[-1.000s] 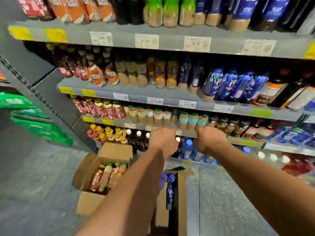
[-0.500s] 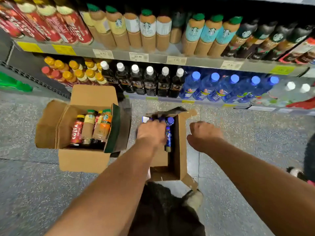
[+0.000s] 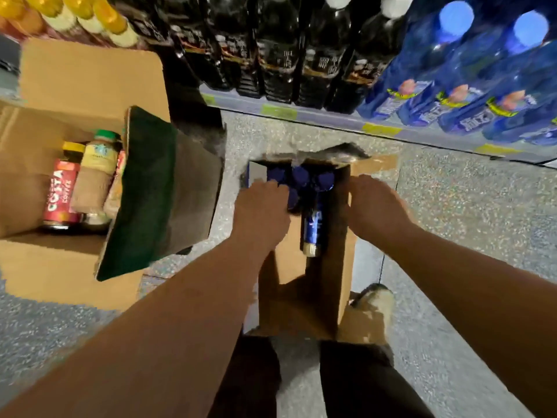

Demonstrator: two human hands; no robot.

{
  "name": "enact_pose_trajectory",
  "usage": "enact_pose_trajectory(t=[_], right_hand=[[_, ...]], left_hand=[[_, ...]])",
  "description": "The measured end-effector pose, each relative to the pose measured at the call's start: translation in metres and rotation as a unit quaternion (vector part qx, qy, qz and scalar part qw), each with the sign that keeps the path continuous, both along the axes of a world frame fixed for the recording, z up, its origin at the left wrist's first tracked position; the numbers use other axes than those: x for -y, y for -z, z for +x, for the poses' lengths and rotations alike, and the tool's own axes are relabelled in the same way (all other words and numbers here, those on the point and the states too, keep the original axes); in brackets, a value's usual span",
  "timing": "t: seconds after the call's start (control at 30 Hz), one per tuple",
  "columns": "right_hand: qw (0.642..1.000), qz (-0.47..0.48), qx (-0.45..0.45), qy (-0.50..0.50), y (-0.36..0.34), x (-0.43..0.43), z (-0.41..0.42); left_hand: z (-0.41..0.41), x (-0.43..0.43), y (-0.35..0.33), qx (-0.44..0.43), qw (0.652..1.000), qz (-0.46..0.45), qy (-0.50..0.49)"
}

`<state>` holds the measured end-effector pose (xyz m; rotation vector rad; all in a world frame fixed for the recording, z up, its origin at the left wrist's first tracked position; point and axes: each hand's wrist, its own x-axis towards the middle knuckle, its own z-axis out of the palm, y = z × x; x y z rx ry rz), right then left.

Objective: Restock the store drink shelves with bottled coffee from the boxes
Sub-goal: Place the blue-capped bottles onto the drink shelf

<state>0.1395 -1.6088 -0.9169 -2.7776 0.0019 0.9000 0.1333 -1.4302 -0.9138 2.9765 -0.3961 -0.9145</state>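
Honestly, plenty left: the blue-capped coffee bottles (image 3: pixel 327 180) sit in the narrow box (image 3: pixel 339 282) on the floor (image 3: pixel 458 212), left hand (image 3: pixel 260 206) down on their caps, right hand (image 3: pixel 373 203) at its wall. Can't tell if either grips. The bigger box (image 3: pixel 60 276) holds more.

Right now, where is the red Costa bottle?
Head view, left side: the red Costa bottle sits inside the big open box, just left of the beige green-capped bottle.

The single head-worn view looks steeply down and slightly forward past the person's forearms (image 3: pixel 187 312), close over the narrow box (image 3: pixel 337 267) on the floor (image 3: pixel 452 221) at frame centre. The bottom shelf (image 3: pixel 316 117) crosses the far edge, and a second open box (image 3: pixel 60 267) fills the left.
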Motion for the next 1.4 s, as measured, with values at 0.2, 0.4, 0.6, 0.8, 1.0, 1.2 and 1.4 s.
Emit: enact_pose_trajectory(t=[0.2,0.4,0.6,0.8,1.0,1.2,1.4], right_hand=[[0.988,-0.068,0.064,-0.119,0.08,-0.001,0.028],[0.96,-0.137,0.15,-0.193,0.124,-0.007,0.027],[0.963,-0.14,0.132,-0.189,0.117,-0.014,0.029],[0.994,-0.027,0.066,-0.086,0.039,-0.019,0.016],[1.0,0.01,0.027,-0.012,-0.101,-0.029,0.015],[0.994,0.053,0.083,-0.044,-0.243,-0.032,0.006],[0.982,0.051,0.138,-0.121,-0.369,-0.025,-0.016]], left_hand=[[0.006,0.011,0.086,0.055,0.998,0.008,0.013],[0.004,0.017,0.138,0.084,0.996,0.031,0.024],[0.006,0.011,0.131,0.096,0.995,-0.006,0.027],[0.005,0.008,0.043,0.057,0.997,-0.056,-0.011],[0.011,-0.004,-0.092,-0.008,0.985,-0.157,-0.068],[0.008,-0.011,-0.222,0.022,0.975,-0.211,-0.059],[-0.014,-0.011,-0.338,0.057,0.968,-0.234,-0.068]])
